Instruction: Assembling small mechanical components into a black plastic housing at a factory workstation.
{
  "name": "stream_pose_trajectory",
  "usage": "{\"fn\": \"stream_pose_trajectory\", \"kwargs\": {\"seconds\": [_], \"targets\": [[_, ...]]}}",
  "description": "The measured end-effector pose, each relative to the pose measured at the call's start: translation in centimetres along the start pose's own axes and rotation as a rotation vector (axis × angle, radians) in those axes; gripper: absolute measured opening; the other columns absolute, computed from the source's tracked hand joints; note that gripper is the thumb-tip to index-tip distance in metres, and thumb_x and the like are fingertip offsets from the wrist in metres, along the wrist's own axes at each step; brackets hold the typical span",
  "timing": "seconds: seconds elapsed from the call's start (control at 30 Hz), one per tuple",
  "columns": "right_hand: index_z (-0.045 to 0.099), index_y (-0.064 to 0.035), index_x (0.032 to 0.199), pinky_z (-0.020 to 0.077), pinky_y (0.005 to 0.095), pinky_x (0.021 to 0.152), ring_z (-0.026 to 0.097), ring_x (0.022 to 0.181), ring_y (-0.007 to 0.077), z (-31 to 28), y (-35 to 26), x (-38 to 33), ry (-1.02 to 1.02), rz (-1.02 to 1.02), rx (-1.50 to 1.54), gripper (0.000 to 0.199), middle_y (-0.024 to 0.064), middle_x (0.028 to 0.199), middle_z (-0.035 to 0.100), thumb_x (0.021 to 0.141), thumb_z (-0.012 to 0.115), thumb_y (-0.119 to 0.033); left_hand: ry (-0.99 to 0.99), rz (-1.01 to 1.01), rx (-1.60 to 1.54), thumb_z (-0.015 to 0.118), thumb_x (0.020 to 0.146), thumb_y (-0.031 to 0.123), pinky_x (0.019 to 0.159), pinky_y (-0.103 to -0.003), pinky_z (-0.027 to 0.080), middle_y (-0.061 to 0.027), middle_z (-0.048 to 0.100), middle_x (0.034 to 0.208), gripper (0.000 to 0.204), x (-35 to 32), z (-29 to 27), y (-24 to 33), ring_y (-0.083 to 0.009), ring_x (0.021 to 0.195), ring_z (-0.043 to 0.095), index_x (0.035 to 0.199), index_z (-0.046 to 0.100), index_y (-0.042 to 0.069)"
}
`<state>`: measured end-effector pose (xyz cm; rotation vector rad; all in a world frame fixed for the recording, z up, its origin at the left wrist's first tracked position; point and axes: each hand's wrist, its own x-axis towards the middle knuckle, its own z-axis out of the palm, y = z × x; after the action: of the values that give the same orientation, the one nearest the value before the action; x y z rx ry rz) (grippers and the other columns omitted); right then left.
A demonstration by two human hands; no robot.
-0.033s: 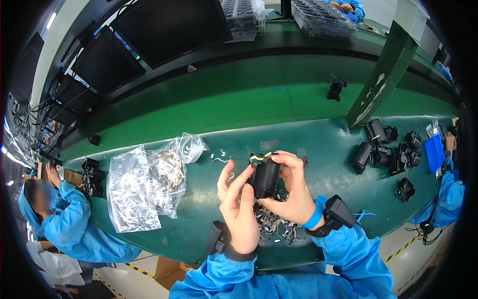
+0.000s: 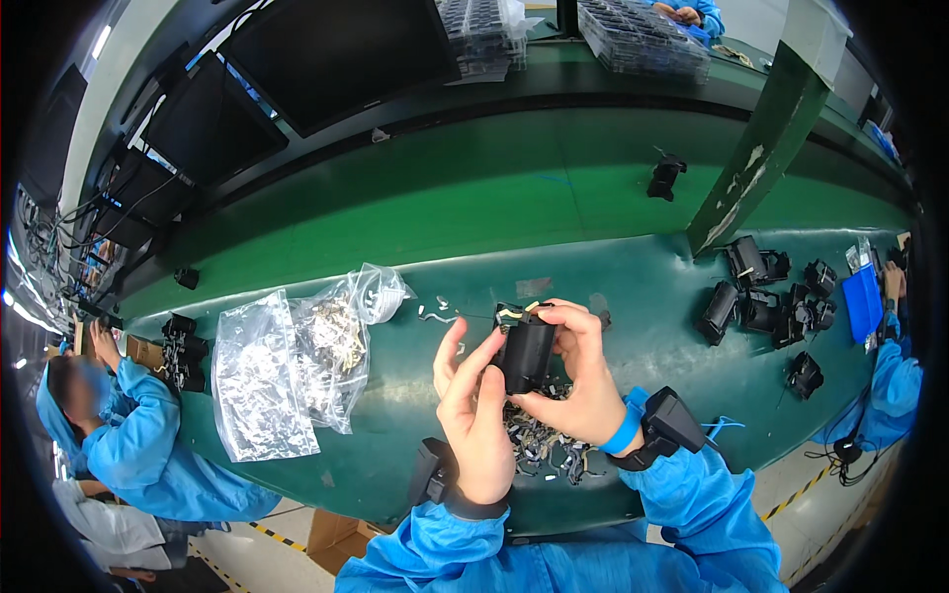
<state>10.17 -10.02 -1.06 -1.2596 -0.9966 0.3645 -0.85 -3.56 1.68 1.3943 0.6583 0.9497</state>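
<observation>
A black plastic housing (image 2: 528,356) with a rounded body is held up over the table in front of me. My right hand (image 2: 585,381) grips its right side, fingers at the top and thumb at the bottom. My left hand (image 2: 473,425) pinches its left side, thumb against the body and a fingertip near the upper left corner; the other fingers are partly raised. Yellowish and dark wires (image 2: 514,313) show along the top edge of the housing. Beneath my hands lies a pile of small wired connectors (image 2: 554,450), partly hidden by them.
Clear bags (image 2: 262,381) of small parts lie at left, beside a cluster of black housings (image 2: 183,351). More black housings (image 2: 761,306) and a blue item (image 2: 863,304) are at right. A green post (image 2: 761,148) rises from the bench. People in blue work on both sides.
</observation>
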Motion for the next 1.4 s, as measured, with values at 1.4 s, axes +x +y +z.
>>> {"fn": "stream_pose_trajectory", "kwargs": {"seconds": [1.4], "targets": [[0.060, 0.0002, 0.106, 0.0483, 0.0221, 0.074, 0.057, 0.081, 0.0070, -3.8, -3.8, 1.6, -0.246, 0.610, 0.285, 0.019, 0.0014, 0.088, 0.061, 0.087, 0.064, 0.000, -0.338, 0.018, 0.073, 0.076, 0.070, -0.007, 0.098, -0.032, 0.044, -0.0112, 0.049, 0.125, 0.052, 0.6, -2.0, -1.0, -0.0200, 0.115, 0.052, 0.109, 0.044, 0.007]]}}
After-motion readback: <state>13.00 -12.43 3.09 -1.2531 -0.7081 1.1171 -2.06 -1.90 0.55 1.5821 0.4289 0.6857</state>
